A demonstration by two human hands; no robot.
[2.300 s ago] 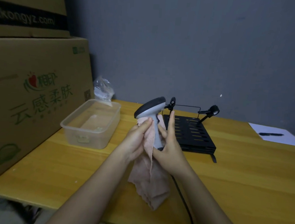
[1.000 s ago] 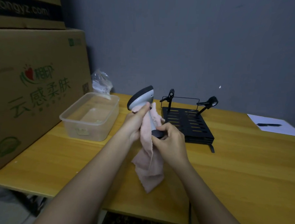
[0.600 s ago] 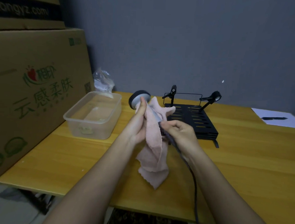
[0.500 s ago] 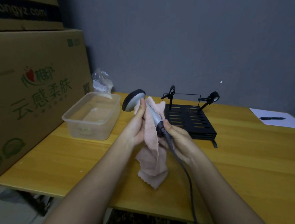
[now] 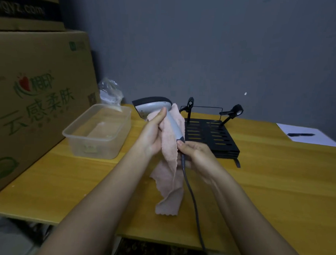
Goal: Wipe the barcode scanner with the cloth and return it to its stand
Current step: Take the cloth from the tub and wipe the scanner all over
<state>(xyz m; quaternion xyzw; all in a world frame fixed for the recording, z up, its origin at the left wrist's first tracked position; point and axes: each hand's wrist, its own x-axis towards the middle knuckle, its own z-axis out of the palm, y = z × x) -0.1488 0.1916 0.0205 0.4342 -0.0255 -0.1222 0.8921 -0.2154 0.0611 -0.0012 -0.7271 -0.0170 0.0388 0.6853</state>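
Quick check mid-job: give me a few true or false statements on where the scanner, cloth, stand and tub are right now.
1. The barcode scanner sits in the black stand. False: it is held up off the table, in front of the stand.
2. The left hand presses the pink cloth against the scanner's handle. True.
3. The right hand grips the scanner's lower end, where the cable leaves. True.
4. The cloth lies inside the clear plastic tub. False: it hangs from the left hand.
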